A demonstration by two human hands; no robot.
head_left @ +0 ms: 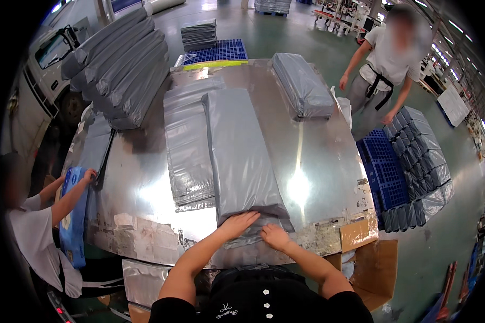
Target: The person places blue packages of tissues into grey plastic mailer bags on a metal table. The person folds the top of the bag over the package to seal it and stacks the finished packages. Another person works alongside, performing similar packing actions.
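A long, full grey plastic bag (240, 145) lies lengthwise in front of me on the metal-topped table (129, 177). My left hand (239, 224) rests flat across its near end, fingers stretched out to the right. Close beside it, my right hand (276, 237) has its fingers curled at the bag's loose, creased mouth and appears to grip the plastic there. Under and left of the full bag is a stack of flat grey bags (188, 145).
Filled grey packages (121, 70) are piled high at the far left; another package (304, 86) lies far right. At left, a co-worker's hands (89, 175) hold a blue package (74, 226). Another person (385, 70) stands right, near a blue pallet (385, 169). A cardboard box (380, 272) sits near right.
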